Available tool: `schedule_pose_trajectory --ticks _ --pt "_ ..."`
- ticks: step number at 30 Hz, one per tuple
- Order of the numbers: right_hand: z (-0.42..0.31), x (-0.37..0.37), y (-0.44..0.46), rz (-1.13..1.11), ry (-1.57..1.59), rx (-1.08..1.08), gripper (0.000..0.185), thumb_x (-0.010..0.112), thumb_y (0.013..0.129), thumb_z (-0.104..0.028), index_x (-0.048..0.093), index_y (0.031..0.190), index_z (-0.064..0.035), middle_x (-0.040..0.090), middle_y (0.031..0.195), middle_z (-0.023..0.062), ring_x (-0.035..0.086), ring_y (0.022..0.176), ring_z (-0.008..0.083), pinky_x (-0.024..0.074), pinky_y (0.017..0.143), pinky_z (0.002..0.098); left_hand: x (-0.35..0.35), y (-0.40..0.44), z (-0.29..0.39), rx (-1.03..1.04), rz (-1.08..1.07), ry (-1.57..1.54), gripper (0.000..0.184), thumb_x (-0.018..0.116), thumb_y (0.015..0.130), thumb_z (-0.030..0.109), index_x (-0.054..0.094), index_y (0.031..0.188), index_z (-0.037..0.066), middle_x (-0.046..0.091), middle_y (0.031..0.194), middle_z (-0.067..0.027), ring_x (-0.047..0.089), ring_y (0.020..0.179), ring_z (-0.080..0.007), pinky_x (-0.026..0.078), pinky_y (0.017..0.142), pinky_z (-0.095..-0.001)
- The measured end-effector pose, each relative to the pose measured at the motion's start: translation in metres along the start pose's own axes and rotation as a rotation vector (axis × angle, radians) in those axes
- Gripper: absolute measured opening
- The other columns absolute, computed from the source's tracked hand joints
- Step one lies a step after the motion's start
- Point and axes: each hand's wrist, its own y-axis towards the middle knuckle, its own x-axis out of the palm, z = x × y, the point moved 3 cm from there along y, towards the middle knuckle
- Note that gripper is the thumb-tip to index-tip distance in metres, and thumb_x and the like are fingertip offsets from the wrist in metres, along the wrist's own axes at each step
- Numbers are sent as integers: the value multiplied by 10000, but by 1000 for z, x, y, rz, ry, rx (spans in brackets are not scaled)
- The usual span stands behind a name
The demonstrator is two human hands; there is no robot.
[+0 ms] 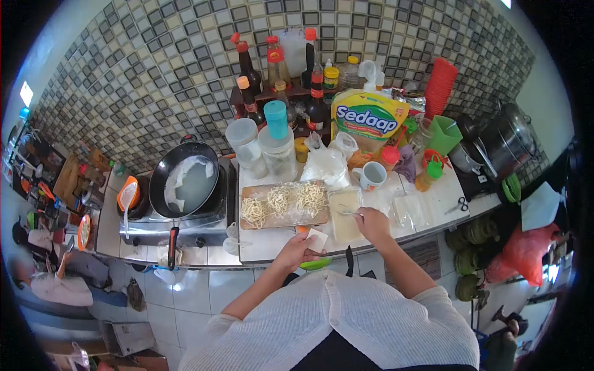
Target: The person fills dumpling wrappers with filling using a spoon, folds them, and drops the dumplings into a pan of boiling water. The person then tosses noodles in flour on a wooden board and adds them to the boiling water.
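My left hand [297, 249] holds a small pale square wrapper [317, 240] at the counter's front edge. A spoon [348, 213] is in my right hand [372, 224], its tip over a rectangular container of pale filling [346, 229]. Left of that container lies a wooden board [284, 221] bearing three piles of noodles [310, 197]. A black pan [162, 207] with pale pieces in cloudy liquid [192, 184] sits on the stove [218, 238].
A white mug [371, 177], a bag of white powder [325, 166] and clear jars [278, 157] stand behind the board. Scissors [460, 204] and a plastic packet [411, 211] lie to the right. A person [55, 287] is at the far left.
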Motion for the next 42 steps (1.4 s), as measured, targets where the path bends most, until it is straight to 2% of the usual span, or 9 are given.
schedule_pose_trajectory --ticks 2,6,11,16,24,29,31,34,42 --pt "-1 0 4 -34 88 34 201 610 865 -270 661 845 -77 675 855 136 651 757 344 522 665 449 6 7 -2 18 23 -25 346 487 996 198 481 1315 64 630 1156 -82 663 1015 -209 579 766 -285" --pt "10 -1 13 38 204 -43 195 615 863 -265 664 845 -77 663 842 135 651 742 339 520 655 448 26 7 16 76 -29 -43 479 460 972 115 363 1442 122 596 1230 -84 653 1045 -215 562 822 -315" --pt "18 -24 16 8 -15 -49 171 599 869 -239 647 832 -79 620 829 124 648 722 324 521 644 450 30 12 28 86 -20 41 544 449 972 112 288 1488 169 568 1272 -87 632 1094 -235 546 867 -332" --pt "10 -1 17 -34 41 -94 162 588 871 -218 636 826 -71 619 831 126 644 736 338 523 666 456 33 19 4 -32 -103 172 505 449 983 136 323 1471 162 563 1261 -76 618 1114 -227 535 893 -337" --pt "27 8 10 -56 368 -57 167 622 846 -191 667 865 -31 665 875 161 647 773 350 515 683 443 37 27 -7 38 -23 107 447 483 989 178 392 1424 128 588 1227 -88 651 1046 -205 557 834 -315" --pt "40 -7 4 62 538 -65 164 672 837 -152 698 944 -30 665 860 160 651 714 299 517 645 366 41 26 9 60 15 57 435 502 975 163 413 1398 114 575 1266 -96 646 1070 -216 561 815 -301" --pt "37 -22 2 76 550 -73 151 672 839 -136 700 943 -30 657 838 156 646 696 287 510 625 356 40 31 13 73 4 -112 470 472 947 82 373 1406 103 549 1296 -107 617 1126 -239 525 932 -359" --pt "31 -43 -2 81 524 -86 131 667 845 -114 707 943 -37 635 795 147 633 662 269 496 593 346 48 32 22 80 -45 -197 509 451 915 25 350 1409 95 548 1301 -114 599 1156 -250 513 956 -361" --pt "10 -73 -17 161 551 -178 154 655 830 -54 709 973 -72 591 759 106 611 637 260 485 573 348 65 43 31 87 -106 -238 470 452 915 24 368 1377 22 540 1317 -167 581 1182 -292 464 1034 -392"
